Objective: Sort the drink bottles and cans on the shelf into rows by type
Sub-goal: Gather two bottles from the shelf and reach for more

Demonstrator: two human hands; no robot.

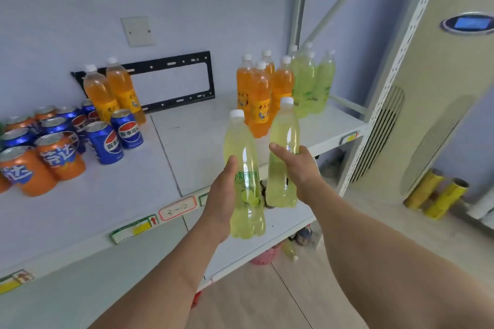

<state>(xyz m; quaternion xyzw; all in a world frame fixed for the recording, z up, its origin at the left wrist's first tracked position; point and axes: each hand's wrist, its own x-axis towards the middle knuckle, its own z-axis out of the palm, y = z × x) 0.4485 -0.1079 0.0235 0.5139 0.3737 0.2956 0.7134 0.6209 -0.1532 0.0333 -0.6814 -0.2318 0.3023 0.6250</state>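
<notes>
My left hand [219, 203] grips a yellow-green lime bottle [244, 157] with a white cap, held upright above the front edge of the white shelf [171, 168]. My right hand [296, 165] holds a second lime bottle [284, 139] just to its right. At the shelf's back right stand several orange bottles [260, 99] and several lime bottles [311, 83]. Two more orange bottles [112, 91] stand at the back left. Blue cola cans [125, 128] and orange soda cans [57, 155] are mixed together at the left.
A black metal bracket [171, 80] leans on the wall behind the shelf. A perforated shelf upright [387, 104] and a floor air conditioner [441, 88] stand to the right. Yellow rolls [435, 195] lie on the floor. A pink tub [267, 254] sits under the lower shelf.
</notes>
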